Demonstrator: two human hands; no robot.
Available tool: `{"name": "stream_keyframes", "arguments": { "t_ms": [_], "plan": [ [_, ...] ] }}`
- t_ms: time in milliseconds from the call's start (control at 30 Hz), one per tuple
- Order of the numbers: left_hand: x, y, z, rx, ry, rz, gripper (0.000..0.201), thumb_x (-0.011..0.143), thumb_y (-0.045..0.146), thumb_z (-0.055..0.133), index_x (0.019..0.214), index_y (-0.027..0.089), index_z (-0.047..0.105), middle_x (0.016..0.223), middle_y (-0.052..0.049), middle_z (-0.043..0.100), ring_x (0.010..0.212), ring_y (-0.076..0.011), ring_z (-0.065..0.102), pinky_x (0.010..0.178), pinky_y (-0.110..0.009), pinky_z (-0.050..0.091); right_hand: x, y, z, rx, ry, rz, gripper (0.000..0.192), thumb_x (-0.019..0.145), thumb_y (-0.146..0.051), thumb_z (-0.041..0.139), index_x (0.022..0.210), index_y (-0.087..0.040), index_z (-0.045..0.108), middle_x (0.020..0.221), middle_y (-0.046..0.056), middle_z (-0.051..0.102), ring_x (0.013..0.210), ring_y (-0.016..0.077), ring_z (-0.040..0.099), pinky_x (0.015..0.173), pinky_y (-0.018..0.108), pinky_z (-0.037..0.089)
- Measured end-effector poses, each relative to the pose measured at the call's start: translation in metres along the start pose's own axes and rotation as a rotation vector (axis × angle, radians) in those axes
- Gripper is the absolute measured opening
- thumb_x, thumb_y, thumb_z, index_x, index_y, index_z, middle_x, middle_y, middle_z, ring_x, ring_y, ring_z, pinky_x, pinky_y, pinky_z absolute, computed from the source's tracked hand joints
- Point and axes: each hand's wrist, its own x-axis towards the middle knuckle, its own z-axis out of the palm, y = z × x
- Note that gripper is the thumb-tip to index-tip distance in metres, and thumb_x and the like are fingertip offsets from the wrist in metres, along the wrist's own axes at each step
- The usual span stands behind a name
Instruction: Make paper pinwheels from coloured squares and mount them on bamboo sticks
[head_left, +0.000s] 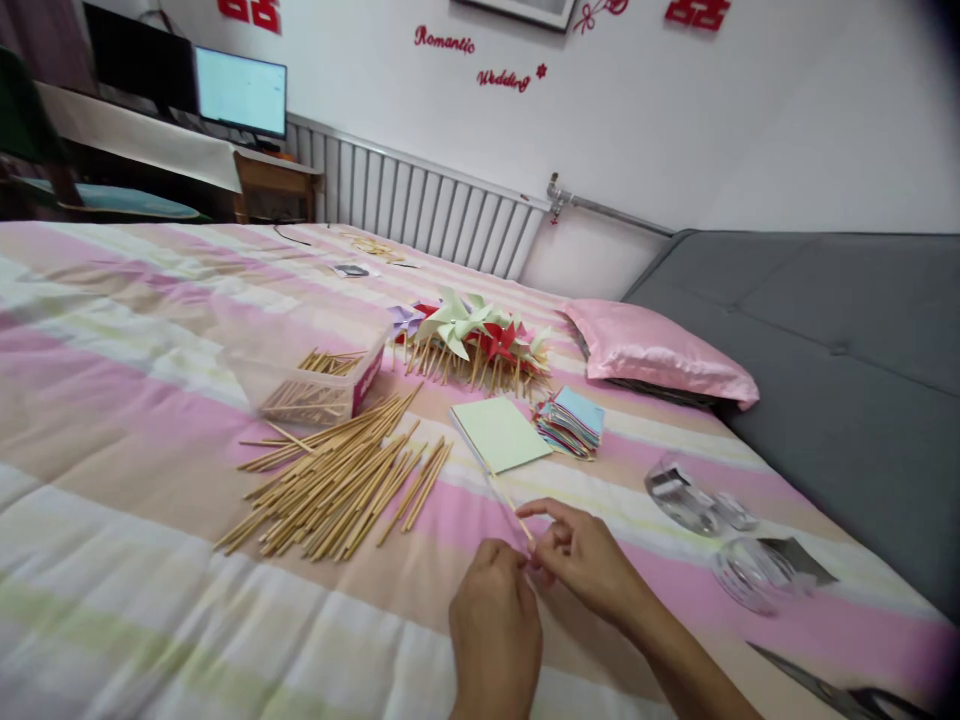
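A thin wooden stick [512,506] slants up and away from between my hands, its far end at the edge of a pale green square paper [501,434]. My right hand [589,562] pinches the near end of this stick, the index finger arched over it. Right beside it, my left hand [495,610] is closed, its fingertips meeting the right ones; what lies inside them is hidden. A loose pile of wooden sticks [337,490] spreads to the left. Behind the green paper lies a stack of small coloured papers [571,422].
Finished paper pinwheels [469,330] lie in a row behind. A clear plastic box [315,385] holds more sticks. Rolls of clear tape [754,575] and scissors [832,690] lie at right. A pink pillow [660,350] rests by the grey headboard [817,330], on the striped bedspread [135,480].
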Motion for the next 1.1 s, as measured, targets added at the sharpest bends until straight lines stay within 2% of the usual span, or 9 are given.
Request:
{"name": "stream_keyframes", "arguments": {
  "t_ms": [133, 267, 400, 533, 633, 733, 833, 1000, 1100],
  "plan": [
    [0.001, 0.002, -0.002, 0.123, 0.141, -0.035, 0.025, 0.083, 0.011, 0.040, 0.080, 0.020, 0.063, 0.090, -0.003, 0.066, 0.080, -0.0173, 0.061, 0.068, -0.028, 0.037, -0.009, -0.002, 0.015, -0.073, -0.016, -0.042, 0.039, 0.072, -0.016, 0.049, 0.108, -0.024, 0.062, 0.056, -0.003, 0.063, 0.049, 0.0153, 0.060, 0.047, 0.022, 0.040],
    [0.002, 0.002, -0.005, 0.225, 0.251, -0.106, 0.023, 0.085, 0.015, 0.039, 0.084, 0.022, 0.061, 0.097, -0.001, 0.066, 0.079, -0.0180, 0.061, 0.062, -0.029, 0.035, -0.006, -0.005, 0.030, -0.140, -0.011, -0.124, 0.032, 0.079, -0.020, 0.050, 0.108, -0.026, 0.062, 0.059, -0.002, 0.066, 0.055, 0.0153, 0.061, 0.052, 0.021, 0.039],
    [0.007, 0.004, 0.000, 0.309, 0.296, -0.089, 0.024, 0.090, 0.023, 0.036, 0.093, 0.022, 0.059, 0.100, -0.003, 0.065, 0.082, -0.0197, 0.061, 0.062, -0.030, 0.037, -0.011, -0.003, 0.027, -0.202, -0.030, -0.192, 0.034, 0.086, -0.027, 0.045, 0.119, -0.027, 0.054, 0.070, 0.000, 0.070, 0.063, 0.0169, 0.064, 0.056, 0.022, 0.040],
    [0.012, 0.004, 0.006, 0.346, 0.313, -0.065, 0.025, 0.090, 0.029, 0.038, 0.101, 0.022, 0.059, 0.102, -0.004, 0.065, 0.083, -0.0205, 0.061, 0.063, -0.031, 0.039, -0.018, 0.003, 0.013, -0.198, -0.087, -0.222, 0.054, 0.078, -0.021, 0.053, 0.131, -0.025, 0.041, 0.078, 0.000, 0.072, 0.071, 0.0188, 0.066, 0.061, 0.023, 0.042],
    [0.012, 0.005, 0.010, 0.369, 0.342, -0.018, 0.023, 0.088, 0.029, 0.042, 0.099, 0.021, 0.060, 0.103, -0.004, 0.064, 0.080, -0.0191, 0.061, 0.063, -0.031, 0.040, -0.018, 0.008, 0.001, -0.195, -0.043, -0.211, 0.054, 0.074, -0.018, 0.056, 0.127, -0.027, 0.047, 0.076, -0.001, 0.072, 0.074, 0.0182, 0.065, 0.063, 0.023, 0.042],
    [0.009, 0.008, 0.014, 0.382, 0.376, 0.015, 0.021, 0.086, 0.030, 0.045, 0.096, 0.021, 0.061, 0.102, -0.003, 0.064, 0.077, -0.0176, 0.062, 0.061, -0.030, 0.039, -0.015, 0.013, -0.014, -0.218, 0.080, -0.137, 0.039, 0.076, -0.022, 0.058, 0.114, -0.028, 0.059, 0.077, -0.001, 0.071, 0.073, 0.0175, 0.065, 0.064, 0.024, 0.043],
    [0.008, 0.011, 0.018, 0.388, 0.419, 0.019, 0.019, 0.085, 0.029, 0.046, 0.092, 0.021, 0.062, 0.101, -0.003, 0.064, 0.078, -0.0169, 0.061, 0.061, -0.029, 0.040, -0.011, 0.020, -0.035, -0.264, 0.242, -0.030, 0.029, 0.076, -0.023, 0.059, 0.104, -0.026, 0.064, 0.077, 0.000, 0.071, 0.072, 0.0177, 0.064, 0.063, 0.025, 0.043],
    [0.009, 0.009, 0.024, 0.429, 0.454, 0.100, 0.022, 0.086, 0.031, 0.045, 0.092, 0.021, 0.063, 0.103, -0.005, 0.063, 0.091, -0.0212, 0.059, 0.071, -0.031, 0.043, -0.006, 0.042, -0.073, -0.214, 0.433, 0.043, 0.026, 0.075, -0.024, 0.060, 0.101, -0.025, 0.065, 0.073, 0.000, 0.070, 0.073, 0.0185, 0.065, 0.066, 0.028, 0.046],
    [0.010, 0.006, 0.027, 0.456, 0.474, 0.171, 0.024, 0.086, 0.032, 0.045, 0.093, 0.019, 0.064, 0.103, -0.007, 0.063, 0.095, -0.0231, 0.057, 0.079, -0.034, 0.043, 0.001, 0.061, -0.086, -0.197, 0.505, 0.089, 0.024, 0.073, -0.024, 0.061, 0.097, -0.024, 0.066, 0.074, 0.000, 0.070, 0.071, 0.0181, 0.065, 0.068, 0.028, 0.047]
  ]
}}
